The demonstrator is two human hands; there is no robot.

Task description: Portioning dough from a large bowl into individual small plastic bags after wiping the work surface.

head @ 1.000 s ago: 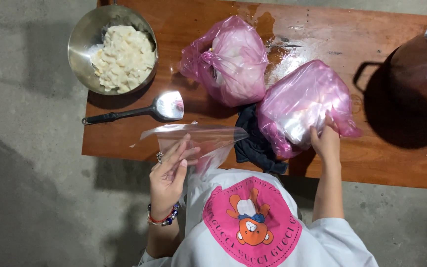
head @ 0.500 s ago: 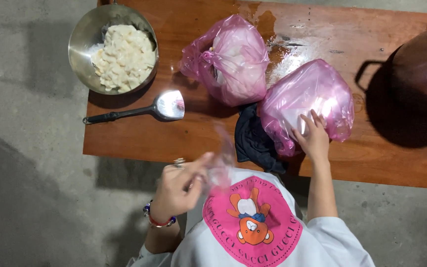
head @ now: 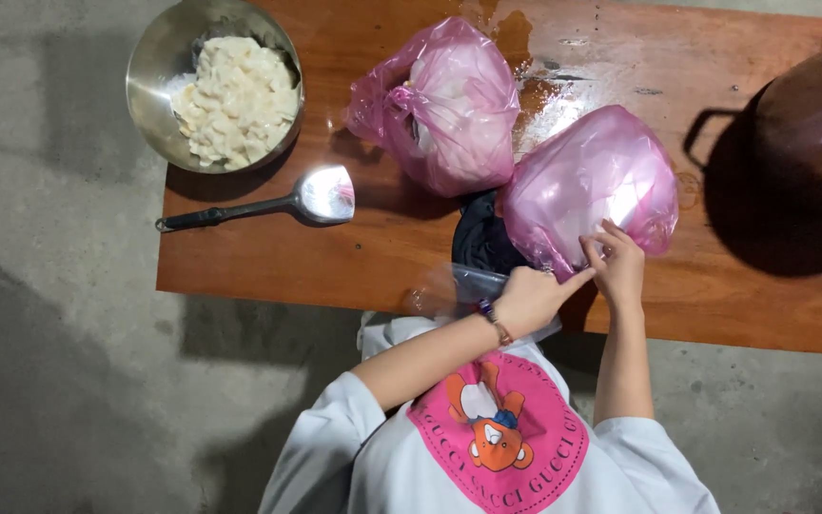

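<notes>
Now both hands meet at the near lower edge of the pink plastic bag (head: 594,186), which lies on the wooden tabletop (head: 335,266) near its front edge. The right hand (head: 617,266) has its fingers bent and pinching the bag's plastic. The left hand (head: 532,297) touches the same edge with fingers curled; I cannot tell if they grip something. A clear plastic bag (head: 459,286) lies just under the left wrist. A second pink bag (head: 449,105) sits behind, tied. Farther left are a metal bowl (head: 159,67) of white food pieces and a metal spatula (head: 268,202).
</notes>
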